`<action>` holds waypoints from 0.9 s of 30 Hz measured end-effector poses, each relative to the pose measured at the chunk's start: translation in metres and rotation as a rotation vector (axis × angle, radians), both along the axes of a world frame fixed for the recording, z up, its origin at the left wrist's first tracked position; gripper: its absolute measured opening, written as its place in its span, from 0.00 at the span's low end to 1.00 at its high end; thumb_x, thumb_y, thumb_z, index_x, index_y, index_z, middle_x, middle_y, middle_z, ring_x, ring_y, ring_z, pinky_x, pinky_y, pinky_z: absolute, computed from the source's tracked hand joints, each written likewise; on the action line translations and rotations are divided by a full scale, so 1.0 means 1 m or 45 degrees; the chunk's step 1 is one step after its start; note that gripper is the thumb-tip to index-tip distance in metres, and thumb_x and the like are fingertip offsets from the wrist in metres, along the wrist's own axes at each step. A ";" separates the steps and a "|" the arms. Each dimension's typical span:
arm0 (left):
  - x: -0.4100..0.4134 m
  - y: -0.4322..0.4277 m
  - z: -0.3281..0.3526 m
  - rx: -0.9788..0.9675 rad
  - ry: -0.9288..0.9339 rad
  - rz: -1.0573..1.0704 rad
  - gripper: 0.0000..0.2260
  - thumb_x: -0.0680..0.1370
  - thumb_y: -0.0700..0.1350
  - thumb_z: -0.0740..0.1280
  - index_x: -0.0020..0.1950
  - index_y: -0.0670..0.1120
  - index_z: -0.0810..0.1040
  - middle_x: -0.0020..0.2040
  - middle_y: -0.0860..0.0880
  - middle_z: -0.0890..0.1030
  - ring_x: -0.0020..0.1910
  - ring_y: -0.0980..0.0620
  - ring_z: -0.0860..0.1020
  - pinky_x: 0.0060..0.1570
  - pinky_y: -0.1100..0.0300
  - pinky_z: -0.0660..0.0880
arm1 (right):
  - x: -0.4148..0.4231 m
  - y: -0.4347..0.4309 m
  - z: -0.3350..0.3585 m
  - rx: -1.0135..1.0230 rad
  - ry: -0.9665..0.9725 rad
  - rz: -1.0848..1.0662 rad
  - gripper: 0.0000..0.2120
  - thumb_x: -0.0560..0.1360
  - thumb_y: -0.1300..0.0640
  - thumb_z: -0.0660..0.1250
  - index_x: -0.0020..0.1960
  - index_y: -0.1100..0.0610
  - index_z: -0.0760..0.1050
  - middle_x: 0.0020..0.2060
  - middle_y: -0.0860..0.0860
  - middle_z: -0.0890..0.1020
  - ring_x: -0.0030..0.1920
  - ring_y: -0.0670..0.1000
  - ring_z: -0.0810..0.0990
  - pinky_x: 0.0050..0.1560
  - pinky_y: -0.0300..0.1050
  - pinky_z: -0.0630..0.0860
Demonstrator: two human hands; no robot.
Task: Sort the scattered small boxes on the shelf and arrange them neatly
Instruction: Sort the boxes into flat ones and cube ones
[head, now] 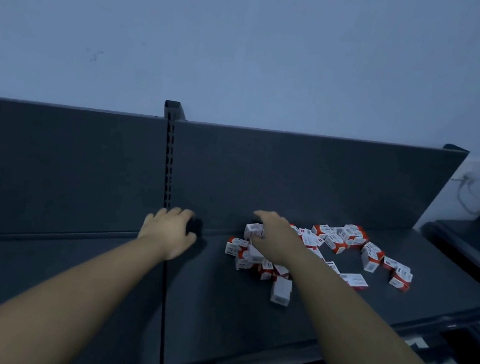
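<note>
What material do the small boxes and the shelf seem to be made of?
The small boxes look like thin printed cardboard: white and red faces, dark label marks, sharp folded edges. The shelf looks like painted sheet metal, dark grey and matte; the slotted upright post behind it suggests steel shop shelving, though the dim light leaves this open.

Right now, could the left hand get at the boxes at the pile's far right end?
Probably not easily: the left hand is by the shelf post, and the right forearm lies between it and those boxes.
</note>
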State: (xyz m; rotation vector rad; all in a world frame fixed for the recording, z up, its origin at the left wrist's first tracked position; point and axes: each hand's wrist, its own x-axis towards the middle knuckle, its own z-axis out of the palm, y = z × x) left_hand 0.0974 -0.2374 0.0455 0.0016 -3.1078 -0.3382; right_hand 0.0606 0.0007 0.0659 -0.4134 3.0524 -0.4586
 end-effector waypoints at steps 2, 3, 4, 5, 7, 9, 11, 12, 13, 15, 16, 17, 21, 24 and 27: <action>-0.004 0.008 0.000 0.048 -0.021 -0.008 0.24 0.80 0.54 0.58 0.76 0.53 0.61 0.73 0.49 0.68 0.69 0.45 0.66 0.66 0.49 0.63 | 0.002 0.013 -0.009 0.004 -0.034 -0.050 0.28 0.78 0.52 0.65 0.76 0.51 0.61 0.73 0.53 0.67 0.71 0.56 0.68 0.69 0.57 0.69; -0.005 0.012 -0.001 0.085 -0.034 -0.011 0.24 0.80 0.54 0.58 0.76 0.53 0.61 0.73 0.49 0.68 0.69 0.45 0.66 0.66 0.48 0.63 | 0.003 0.020 -0.015 0.004 -0.056 -0.063 0.27 0.78 0.52 0.66 0.75 0.51 0.63 0.72 0.53 0.69 0.70 0.56 0.69 0.68 0.56 0.70; -0.006 0.015 -0.001 0.115 -0.049 -0.014 0.24 0.80 0.54 0.58 0.76 0.53 0.61 0.73 0.49 0.68 0.69 0.44 0.66 0.66 0.48 0.64 | 0.004 0.027 -0.018 0.008 -0.080 -0.067 0.26 0.77 0.52 0.66 0.73 0.51 0.65 0.70 0.53 0.70 0.68 0.56 0.70 0.66 0.54 0.71; -0.007 0.019 0.000 0.130 -0.063 -0.019 0.24 0.80 0.54 0.58 0.76 0.54 0.61 0.73 0.49 0.68 0.69 0.44 0.66 0.66 0.48 0.64 | 0.004 0.034 -0.021 0.021 -0.098 -0.069 0.24 0.77 0.52 0.67 0.72 0.51 0.66 0.69 0.53 0.71 0.67 0.55 0.70 0.65 0.53 0.71; -0.014 0.024 0.004 0.126 -0.073 -0.022 0.24 0.80 0.53 0.59 0.76 0.54 0.61 0.73 0.49 0.68 0.69 0.44 0.66 0.66 0.48 0.63 | -0.001 0.046 -0.021 0.046 -0.107 -0.064 0.25 0.77 0.52 0.67 0.73 0.51 0.65 0.70 0.53 0.70 0.69 0.55 0.69 0.67 0.53 0.70; -0.023 0.030 0.010 0.127 -0.068 0.002 0.24 0.80 0.52 0.59 0.76 0.54 0.62 0.73 0.49 0.68 0.70 0.44 0.66 0.66 0.47 0.63 | -0.013 0.055 -0.018 0.046 -0.087 -0.050 0.27 0.79 0.51 0.65 0.76 0.52 0.62 0.73 0.53 0.67 0.71 0.56 0.67 0.70 0.54 0.68; -0.033 0.042 0.014 0.143 -0.049 0.035 0.24 0.79 0.52 0.60 0.75 0.54 0.63 0.73 0.49 0.68 0.70 0.43 0.66 0.67 0.47 0.62 | -0.028 0.062 -0.013 0.041 -0.070 -0.023 0.28 0.80 0.51 0.64 0.77 0.52 0.60 0.74 0.52 0.65 0.73 0.55 0.65 0.71 0.54 0.66; -0.038 0.050 0.014 0.146 -0.040 0.048 0.24 0.79 0.52 0.60 0.75 0.54 0.63 0.73 0.49 0.68 0.70 0.43 0.66 0.67 0.46 0.62 | -0.035 0.067 -0.011 0.043 -0.067 -0.005 0.28 0.80 0.51 0.64 0.77 0.51 0.59 0.74 0.52 0.65 0.73 0.55 0.64 0.71 0.55 0.65; -0.042 0.059 0.014 0.144 -0.031 0.057 0.24 0.79 0.52 0.60 0.75 0.54 0.63 0.72 0.49 0.69 0.70 0.43 0.66 0.66 0.46 0.62 | -0.042 0.073 -0.011 0.045 -0.072 0.010 0.29 0.79 0.51 0.65 0.77 0.51 0.59 0.74 0.52 0.65 0.73 0.55 0.64 0.72 0.56 0.65; -0.052 0.078 0.011 0.149 -0.026 0.081 0.24 0.79 0.52 0.60 0.75 0.54 0.63 0.72 0.49 0.69 0.69 0.43 0.67 0.66 0.46 0.62 | -0.053 0.089 -0.012 0.060 -0.088 0.040 0.29 0.79 0.53 0.65 0.77 0.51 0.60 0.74 0.52 0.65 0.72 0.55 0.65 0.71 0.57 0.66; -0.056 0.088 0.009 0.157 -0.028 0.096 0.23 0.79 0.52 0.60 0.74 0.54 0.64 0.71 0.49 0.70 0.69 0.43 0.67 0.66 0.46 0.62 | -0.058 0.100 -0.014 0.075 -0.088 0.054 0.29 0.78 0.54 0.65 0.77 0.51 0.60 0.74 0.52 0.65 0.72 0.55 0.65 0.71 0.57 0.67; -0.061 0.100 0.007 0.163 -0.031 0.110 0.23 0.79 0.52 0.60 0.74 0.54 0.64 0.71 0.49 0.70 0.68 0.43 0.67 0.65 0.46 0.62 | -0.064 0.114 -0.015 0.088 -0.087 0.058 0.29 0.78 0.53 0.66 0.77 0.51 0.60 0.74 0.52 0.66 0.71 0.55 0.66 0.70 0.56 0.67; -0.077 0.146 -0.001 0.182 -0.021 0.153 0.22 0.79 0.53 0.60 0.73 0.54 0.65 0.70 0.50 0.71 0.67 0.44 0.68 0.65 0.46 0.63 | -0.091 0.171 -0.018 0.144 -0.111 0.044 0.29 0.79 0.52 0.66 0.77 0.51 0.60 0.74 0.52 0.66 0.71 0.55 0.67 0.69 0.55 0.69; -0.085 0.175 -0.011 0.163 -0.025 0.175 0.22 0.80 0.54 0.60 0.73 0.54 0.65 0.71 0.50 0.71 0.68 0.45 0.68 0.65 0.45 0.63 | -0.109 0.202 -0.020 0.174 -0.118 0.044 0.28 0.78 0.52 0.66 0.76 0.51 0.62 0.73 0.52 0.67 0.70 0.55 0.68 0.68 0.54 0.70; -0.089 0.193 -0.023 0.139 -0.083 0.195 0.22 0.80 0.55 0.59 0.74 0.54 0.63 0.72 0.50 0.69 0.69 0.45 0.67 0.65 0.45 0.62 | -0.119 0.217 -0.029 0.169 -0.143 0.082 0.27 0.78 0.52 0.66 0.75 0.51 0.63 0.72 0.52 0.69 0.69 0.55 0.69 0.68 0.54 0.70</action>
